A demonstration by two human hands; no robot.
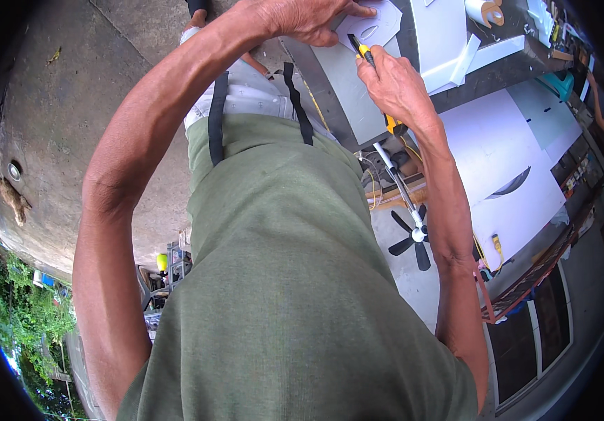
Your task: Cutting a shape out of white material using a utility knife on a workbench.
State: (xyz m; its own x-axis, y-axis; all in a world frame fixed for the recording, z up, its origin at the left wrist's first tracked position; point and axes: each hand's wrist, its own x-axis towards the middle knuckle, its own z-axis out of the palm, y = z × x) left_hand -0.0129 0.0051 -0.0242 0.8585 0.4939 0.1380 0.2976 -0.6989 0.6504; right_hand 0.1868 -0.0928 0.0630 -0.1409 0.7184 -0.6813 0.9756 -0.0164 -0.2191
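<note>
Sheet (pixel 388 25) btwn L hand (pixel 309 19) & R hand (pixel 397 81)

Utility knife (pixel 365 53), yellow and black; small sheet (pixel 387 22), white; tabletop (pixel 542 64), dark grey; shirt (pixel 281 281), plain olive green; straps (pixel 216 119), black; fan blades (pixel 423 256), black.

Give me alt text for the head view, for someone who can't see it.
A person's right hand grips a yellow-and-black utility knife at a white sheet, with the left hand at its left side. A green shirt fills the middle of the picture, with a black-bladed fan to its right.
</note>
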